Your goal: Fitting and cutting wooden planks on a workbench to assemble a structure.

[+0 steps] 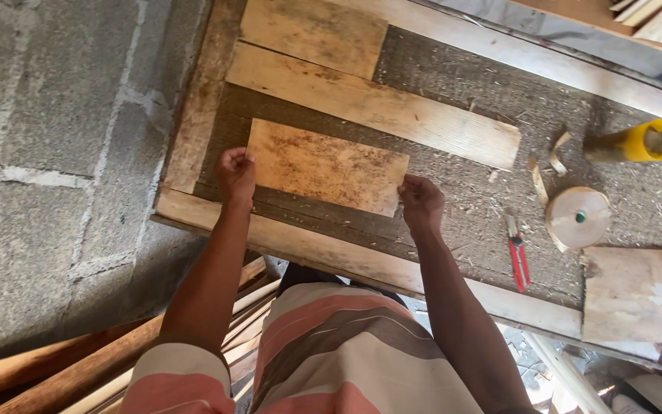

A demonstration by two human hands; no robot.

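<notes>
- We hold a small board (pixel 327 166) by its two short ends, flat on the surface (pixel 461 84).
- Our left hand (pixel 237 175) grips the left end; our right hand (pixel 421 204) pinches the right end near its lower corner.
- A longer plank (pixel 369 103) lies just beyond the board, and another short board (pixel 312 31) beyond that.
- To our right lie red pliers (pixel 518 259), a tape roll (pixel 578 217) and a yellow-capped tube (pixel 637 142).
- A wood block (pixel 637 295) sits at the near right edge.
- A block wall (pixel 55 153) stands at left, and wooden poles (pixel 78 368) lean below.
</notes>
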